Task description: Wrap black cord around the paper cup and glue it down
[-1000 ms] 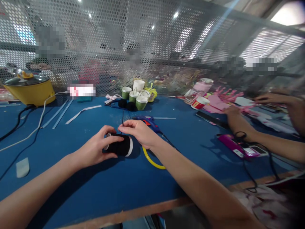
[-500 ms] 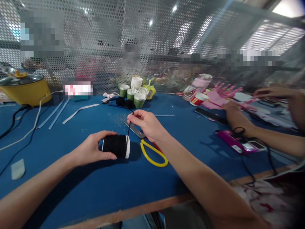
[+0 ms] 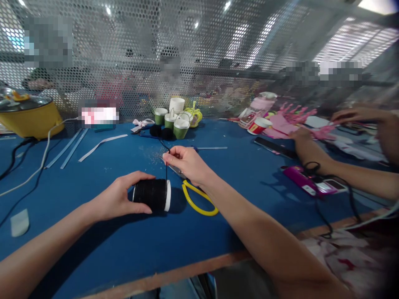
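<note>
My left hand [image 3: 127, 194] is wrapped round a spool of black cord [image 3: 151, 195] that lies on its side, its white end facing right. Between thumb and fingers, my right hand [image 3: 183, 162] pinches the black cord [image 3: 166, 172] just above and right of the spool. The cord runs up from the spool to those fingers. Under my right hand lies a pair of scissors with yellow handles [image 3: 199, 207], its blades partly hidden by the hand. Two black pompom-like balls [image 3: 161, 132] rest beyond it, near the green cups.
Green cups [image 3: 181, 128] and a yellow-green woven item [image 3: 195, 116] stand at the back. A yellow electric pot [image 3: 34, 118] with a white cable is at left. At right, a co-worker's hands [image 3: 304, 139] are among pink pieces, near a purple device [image 3: 307, 180] and a pink bottle [image 3: 258, 109].
My right hand has shifted slightly left and down with the cord, which now hangs more upright. The spool has turned a little in my left hand. The camera view has moved slightly.
</note>
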Available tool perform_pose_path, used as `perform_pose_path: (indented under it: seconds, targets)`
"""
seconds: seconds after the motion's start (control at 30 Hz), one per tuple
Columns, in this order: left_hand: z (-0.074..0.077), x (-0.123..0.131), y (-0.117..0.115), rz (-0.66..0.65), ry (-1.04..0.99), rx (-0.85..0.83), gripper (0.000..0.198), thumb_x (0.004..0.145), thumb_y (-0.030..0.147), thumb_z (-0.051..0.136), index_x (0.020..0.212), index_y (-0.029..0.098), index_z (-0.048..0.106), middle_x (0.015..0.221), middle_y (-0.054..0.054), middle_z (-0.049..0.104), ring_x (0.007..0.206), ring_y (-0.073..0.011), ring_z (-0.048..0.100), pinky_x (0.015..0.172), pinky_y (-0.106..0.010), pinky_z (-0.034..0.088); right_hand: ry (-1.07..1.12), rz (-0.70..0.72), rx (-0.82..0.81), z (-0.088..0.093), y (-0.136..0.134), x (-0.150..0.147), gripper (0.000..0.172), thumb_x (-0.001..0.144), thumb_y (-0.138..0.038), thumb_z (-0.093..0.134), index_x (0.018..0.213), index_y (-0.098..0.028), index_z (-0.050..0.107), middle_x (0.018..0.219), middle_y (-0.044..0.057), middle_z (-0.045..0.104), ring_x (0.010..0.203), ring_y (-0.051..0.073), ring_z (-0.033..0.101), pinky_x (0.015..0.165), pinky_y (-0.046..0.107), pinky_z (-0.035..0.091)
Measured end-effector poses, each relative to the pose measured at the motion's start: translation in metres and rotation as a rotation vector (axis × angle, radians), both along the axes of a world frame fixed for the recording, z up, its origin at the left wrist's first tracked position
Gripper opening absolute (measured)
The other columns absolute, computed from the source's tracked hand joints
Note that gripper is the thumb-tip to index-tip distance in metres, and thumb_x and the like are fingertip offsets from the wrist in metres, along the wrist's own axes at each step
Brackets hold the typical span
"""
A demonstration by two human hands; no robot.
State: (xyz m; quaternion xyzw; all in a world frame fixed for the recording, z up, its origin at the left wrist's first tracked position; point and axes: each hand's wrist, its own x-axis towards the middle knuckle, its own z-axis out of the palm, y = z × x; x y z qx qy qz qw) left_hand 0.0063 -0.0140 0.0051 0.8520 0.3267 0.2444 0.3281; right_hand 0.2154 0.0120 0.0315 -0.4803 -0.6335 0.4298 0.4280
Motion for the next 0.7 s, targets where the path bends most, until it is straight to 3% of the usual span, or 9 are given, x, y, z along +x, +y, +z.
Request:
perform_pose_path:
  seconds: [0.7]
  targets:
    - [-0.0049, 0.0009, -0.0038, -0.028, -0.132, 0.256, 0.056, 0.072, 0.036, 0.068, 0.119, 0.022, 0.043, 0.115, -0.011, 0.053, 0.107, -0.0239, 0.052, 0.091, -0.038, 0.043, -0.167, 0.003, 0.062, -0.0069, -0.0083, -0.0009, 0.023, 0.074, -0.035, 0.056, 0.062, -0.016, 0.051, 0.057, -0.003, 0.052, 0.053, 0.009, 0.042, 0.052, 0.025, 0.032]
